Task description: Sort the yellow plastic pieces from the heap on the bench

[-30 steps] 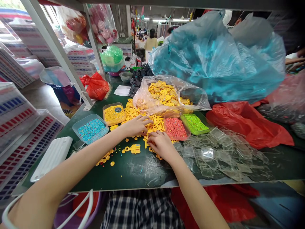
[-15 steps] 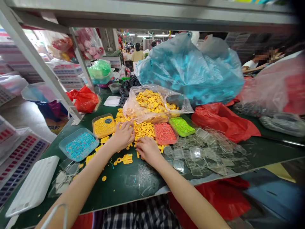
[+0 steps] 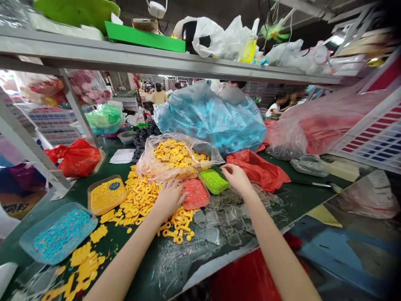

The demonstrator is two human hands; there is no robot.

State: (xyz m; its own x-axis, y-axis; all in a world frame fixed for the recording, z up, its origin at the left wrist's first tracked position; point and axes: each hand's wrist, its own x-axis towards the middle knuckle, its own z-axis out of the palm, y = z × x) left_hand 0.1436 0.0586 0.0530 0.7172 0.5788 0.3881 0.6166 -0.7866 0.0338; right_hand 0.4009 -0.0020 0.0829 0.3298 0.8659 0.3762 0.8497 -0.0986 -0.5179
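Note:
My left hand (image 3: 171, 196) rests palm down over the yellow plastic pieces (image 3: 138, 196), its fingers spread. Its thumb side reaches the left edge of a tray of red beads (image 3: 196, 193). My right hand (image 3: 236, 179) is beside the right corner of a tray of green beads (image 3: 214, 181). Its fingers are bent together, and whatever may be between them is too small to tell. Behind both hands, an open clear bag (image 3: 147, 163) holds more yellow pieces (image 3: 175, 151). Small clear plastic squares (image 3: 232, 219) lie below my right hand.
A tray of yellow beads (image 3: 108, 195) and a tray of blue beads (image 3: 59, 234) stand at left. A big bag of blue items (image 3: 213, 117) fills the back. A red bag (image 3: 257, 167) lies right. The shelf (image 3: 175, 62) crosses overhead; its post (image 3: 28, 138) stands left.
The view has turned right and tilted up. My right hand has gone from the yellow pile to the green tray's right side. My left hand has shifted right, to the red tray.

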